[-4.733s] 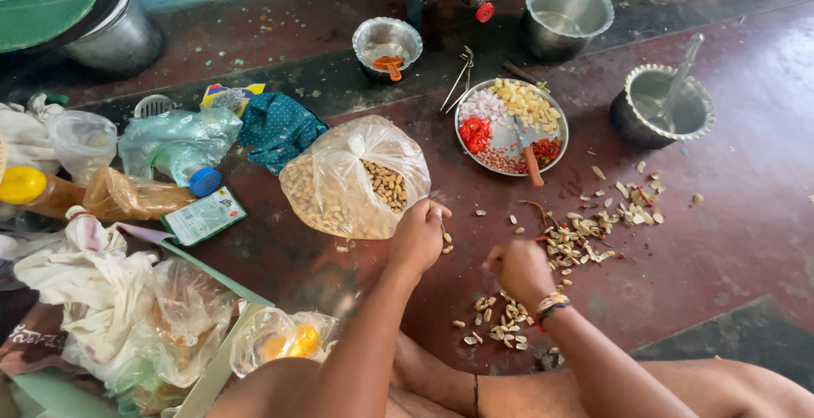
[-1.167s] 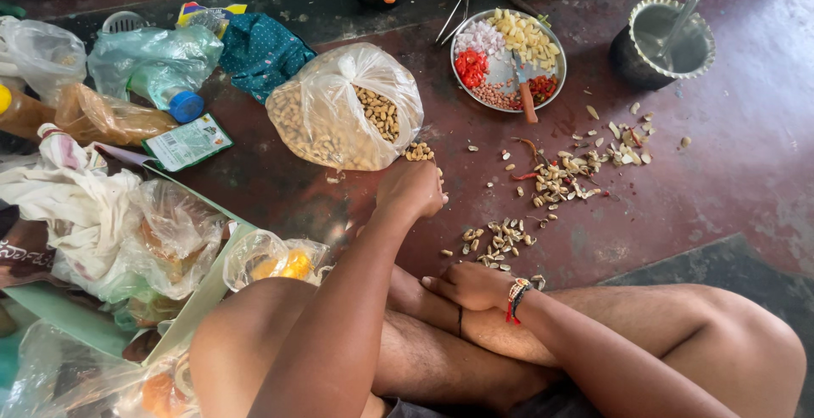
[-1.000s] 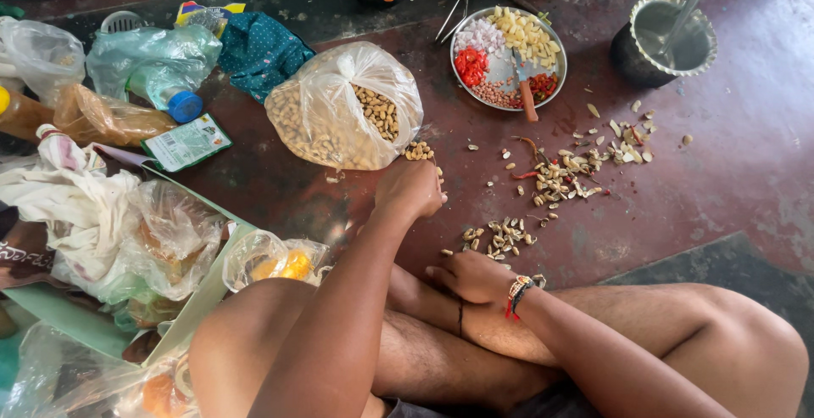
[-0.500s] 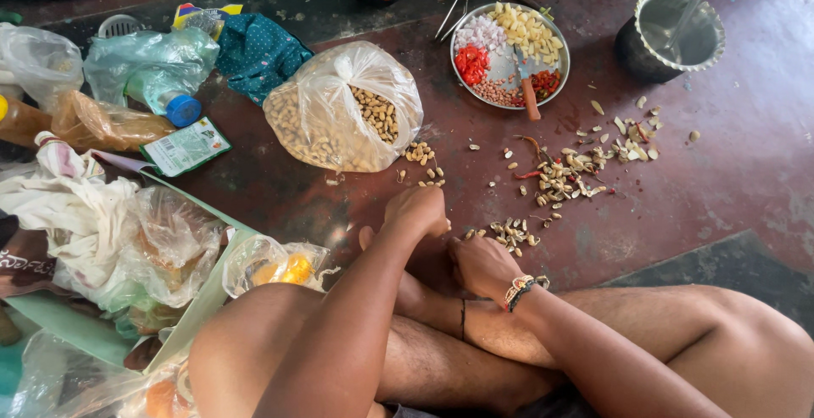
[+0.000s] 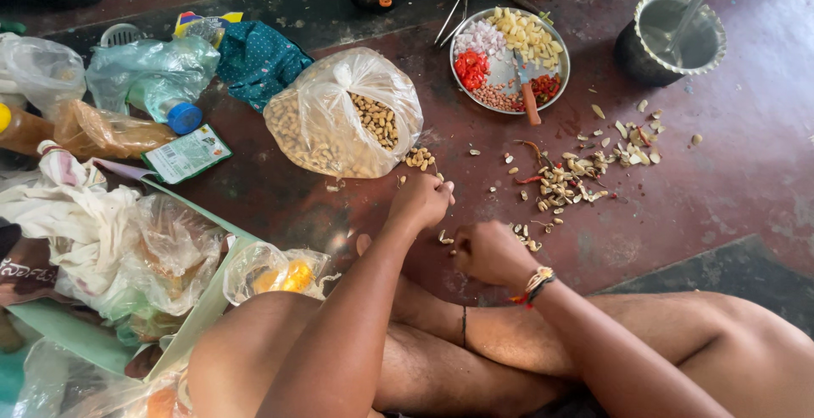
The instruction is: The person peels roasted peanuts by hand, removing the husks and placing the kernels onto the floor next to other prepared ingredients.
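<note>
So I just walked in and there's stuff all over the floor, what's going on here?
A person sits cross-legged on the red floor, shelling peanuts. The left hand pinches something small by a little heap of peanuts beside the clear bag of peanuts. The right hand is curled loosely among scattered shells. A metal plate of chopped ingredients lies beyond.

Dark red floor (image 5: 746, 172): peanut bag (image 5: 343, 117) centre, round steel plate (image 5: 509, 62) upper mid, shell bits (image 5: 577, 176) scattered right, metal pot (image 5: 670, 36) top right.
</note>
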